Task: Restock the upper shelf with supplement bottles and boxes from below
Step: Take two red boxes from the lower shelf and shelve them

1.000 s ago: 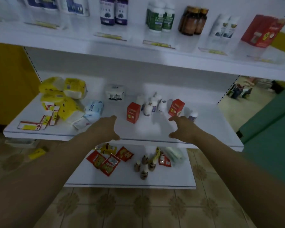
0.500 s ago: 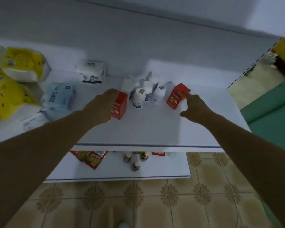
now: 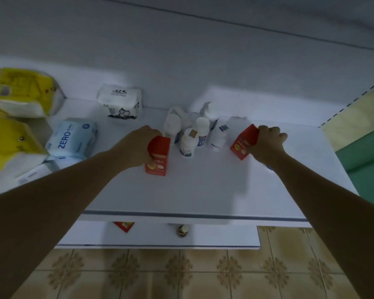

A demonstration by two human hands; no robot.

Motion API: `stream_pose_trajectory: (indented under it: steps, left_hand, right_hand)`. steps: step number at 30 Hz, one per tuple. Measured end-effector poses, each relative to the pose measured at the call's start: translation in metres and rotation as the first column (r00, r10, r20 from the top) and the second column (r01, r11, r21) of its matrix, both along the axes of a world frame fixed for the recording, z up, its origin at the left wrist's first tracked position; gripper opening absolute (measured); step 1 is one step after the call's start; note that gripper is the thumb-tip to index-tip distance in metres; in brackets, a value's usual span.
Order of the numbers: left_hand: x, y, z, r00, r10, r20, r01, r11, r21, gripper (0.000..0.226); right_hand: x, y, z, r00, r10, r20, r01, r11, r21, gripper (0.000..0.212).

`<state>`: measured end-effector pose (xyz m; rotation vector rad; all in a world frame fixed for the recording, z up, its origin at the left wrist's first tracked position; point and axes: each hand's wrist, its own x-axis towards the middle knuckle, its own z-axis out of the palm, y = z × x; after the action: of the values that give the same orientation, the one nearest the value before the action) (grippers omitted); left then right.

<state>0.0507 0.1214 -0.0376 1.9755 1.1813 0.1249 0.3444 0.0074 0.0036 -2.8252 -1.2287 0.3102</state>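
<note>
On the white shelf [image 3: 192, 190] at mid-frame, the left hand [image 3: 136, 147] curls its fingers round the left red box [image 3: 159, 154], which stands upright. The right hand [image 3: 268, 143] grips the top of the right red box [image 3: 243, 143], fingers curled over it, and the box tilts. Between the two boxes cluster white bottles [image 3: 189, 141], five or perhaps six, since blur blocks a sure count. At left lie two yellow packs [image 3: 20, 91], one blue pack [image 3: 71, 139] and one white pack [image 3: 121, 102].

Only one word reads clearly — "ZERO", in blue capitals on the pale blue soft plastic pack [image 3: 72, 139]. Print on the white wrapped tissue pack [image 3: 120, 102], the red cardboard box on the left [image 3: 158, 157] and the red cardboard box on the right [image 3: 243, 143] is too blurred to read.
</note>
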Motion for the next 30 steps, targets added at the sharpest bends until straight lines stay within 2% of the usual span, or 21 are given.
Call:
stream_pose_trajectory:
  steps: [1,3,5,6,8,11,14,20,24,30]
  left_hand:
    - [-0.001,-0.003,0.003,1.000,-0.007,-0.022,0.006,1.000,-0.020,0.058]
    - [-0.001,-0.013,0.014,0.997,0.072,0.032,-0.069,0.993,-0.096,0.054]
    - [-0.004,-0.025,0.025,0.981,0.141,0.133,-0.109,0.970,-0.217,0.061]
    - [-0.004,-0.036,0.040,0.965,0.172,0.198,-0.113,0.953,-0.282,0.064]
    - [-0.008,-0.057,0.066,0.908,0.264,0.325,-0.105,0.895,-0.433,0.052]
    - [-0.014,-0.093,0.109,0.793,0.356,0.494,0.003,0.809,-0.588,0.034]
    - [-0.028,-0.121,0.141,0.710,0.399,0.580,0.056,0.789,-0.611,0.043]
    - [-0.061,-0.175,0.204,0.681,0.374,0.630,0.044,0.838,-0.544,0.073]
    - [-0.079,-0.204,0.245,0.681,0.300,0.668,0.059,0.887,-0.458,0.082]
    - [-0.092,-0.225,0.291,0.667,0.228,0.709,0.107,0.913,-0.394,0.105]
  right_hand:
    - [-0.002,-0.004,0.002,0.999,-0.016,-0.034,0.016,1.000,0.000,0.064]
    - [-0.007,-0.014,0.010,0.985,-0.044,-0.169,0.048,0.999,0.019,0.061]
    - [-0.017,-0.030,0.022,0.907,-0.026,-0.420,0.088,0.988,0.128,0.052]
    - [-0.024,-0.039,0.030,0.816,0.007,-0.578,0.130,0.972,0.196,0.048]
    - [-0.041,-0.059,0.047,0.590,0.109,-0.800,0.219,0.932,0.289,0.050]
    - [-0.067,-0.086,0.075,0.378,0.221,-0.899,0.249,0.911,0.329,0.048]
    - [-0.096,-0.110,0.108,0.242,0.280,-0.929,0.313,0.884,0.348,0.050]
    - [-0.153,-0.156,0.177,0.278,0.402,-0.872,0.159,0.876,0.455,0.069]
    - [-0.178,-0.180,0.219,0.260,0.458,-0.850,0.174,0.844,0.508,0.047]
    - [-0.195,-0.205,0.267,0.319,0.512,-0.798,0.206,0.784,0.586,0.069]
